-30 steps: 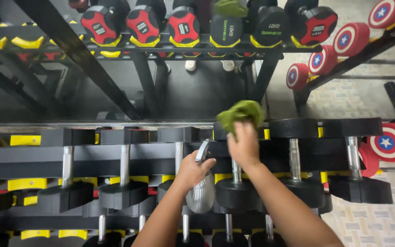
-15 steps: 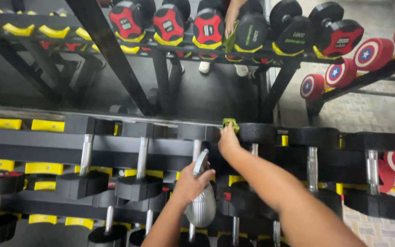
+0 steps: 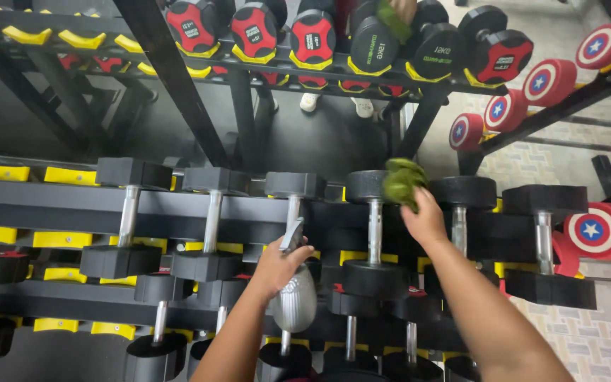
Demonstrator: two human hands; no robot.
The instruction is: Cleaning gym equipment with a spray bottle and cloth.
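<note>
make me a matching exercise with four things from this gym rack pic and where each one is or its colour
Things:
1. cloth
2. spray bottle
3. rack cradles
4. star discs

Descriptions:
A. yellow
B. in the left hand
C. red, white and blue
D. green, pressed on a dumbbell by the right hand

Pairs: 1-D, 2-B, 3-A, 4-C

2 bare forearms, no sleeves in view, left hand (image 3: 277, 265), right hand (image 3: 426, 219), no gloves, rings or watch
</note>
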